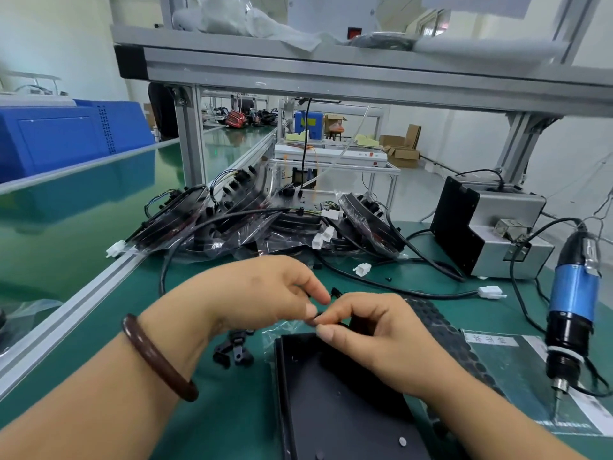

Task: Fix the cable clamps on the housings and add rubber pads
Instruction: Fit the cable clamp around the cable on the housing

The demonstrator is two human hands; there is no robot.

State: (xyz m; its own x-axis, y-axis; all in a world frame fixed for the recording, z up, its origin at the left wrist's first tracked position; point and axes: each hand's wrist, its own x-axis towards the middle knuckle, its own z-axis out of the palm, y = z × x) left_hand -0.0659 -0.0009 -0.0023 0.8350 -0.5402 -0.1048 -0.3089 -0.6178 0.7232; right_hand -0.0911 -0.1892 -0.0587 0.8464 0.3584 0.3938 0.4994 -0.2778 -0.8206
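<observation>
Between the two sets of fingertips, just above the far edge of the housing (331, 393), sits one small black clamp (335, 292); the left hand (262, 290) and right hand (381, 333) both pinch it. Clamp fitting seems under way; next it likely needs seating on the housing. One pad sheet (444, 327) lies right of the grip, one screwdriver (574, 303) farther right. Loose clamps (232, 346) lie below-left, too tangled to count.

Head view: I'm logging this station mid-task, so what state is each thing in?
Cable clamp, pinched between both hands, not yet fitted.
Left hand, fingers pinching the clamp.
Right hand, fingers pinching the clamp.
Housing, flat on the mat.
Rubber pad sheet, flat, partly under the right hand.
Spare clamps, loose on the mat.
Screwdriver, upright, unheld.
</observation>
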